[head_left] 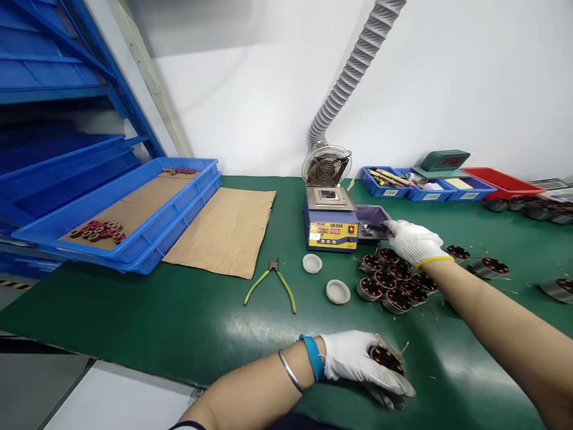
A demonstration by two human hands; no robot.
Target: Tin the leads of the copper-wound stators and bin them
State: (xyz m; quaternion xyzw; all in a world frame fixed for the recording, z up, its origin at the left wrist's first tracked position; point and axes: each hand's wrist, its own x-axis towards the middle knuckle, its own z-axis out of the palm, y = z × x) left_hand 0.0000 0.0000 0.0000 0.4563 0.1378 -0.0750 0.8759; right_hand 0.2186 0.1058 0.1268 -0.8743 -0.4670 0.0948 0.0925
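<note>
Fingers of the white-gloved left hand [358, 361] close around a round metal motor stator with copper windings [385, 360], low at the near edge of the green bench mat [147, 316], tilted so its wound face and loose wire ends look upward, probably for easy inspection. Farther on, a cluster of similar stators [394, 279] stands close together, and the gloved right hand [412, 242] reaches beyond it to the small grey tray [373, 218] beside the blue solder pot with yellow panel [330, 222]; whether its fingers grip something I cannot tell.
</note>
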